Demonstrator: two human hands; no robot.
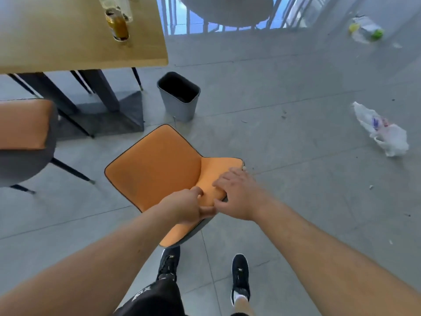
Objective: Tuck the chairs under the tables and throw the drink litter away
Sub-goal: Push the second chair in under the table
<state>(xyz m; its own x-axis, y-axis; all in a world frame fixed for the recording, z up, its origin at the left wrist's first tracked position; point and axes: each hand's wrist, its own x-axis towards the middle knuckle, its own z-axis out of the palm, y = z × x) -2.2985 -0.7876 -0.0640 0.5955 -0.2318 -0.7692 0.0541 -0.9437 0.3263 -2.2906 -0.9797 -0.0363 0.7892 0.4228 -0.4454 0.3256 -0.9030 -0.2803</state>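
An orange chair (155, 169) with a grey shell stands on the tiled floor in front of me, away from the wooden table (68, 46) at the upper left. My left hand (184, 208) grips the top edge of its backrest, thumb over the front. My right hand (239, 192) rests on the same backrest edge just to the right, fingers curled over it. A bottle of amber drink (117, 25) stands on the table. A clear plastic bottle with a green cap (366, 30) lies on the floor at the far right. A grey bin (178, 96) stands open beside the table.
A second orange and grey chair (25, 137) stands at the left by the table. A crumpled white plastic bag (382, 131) lies on the floor at the right. A white round table (227, 8) and railing are at the back. My feet are right behind the chair.
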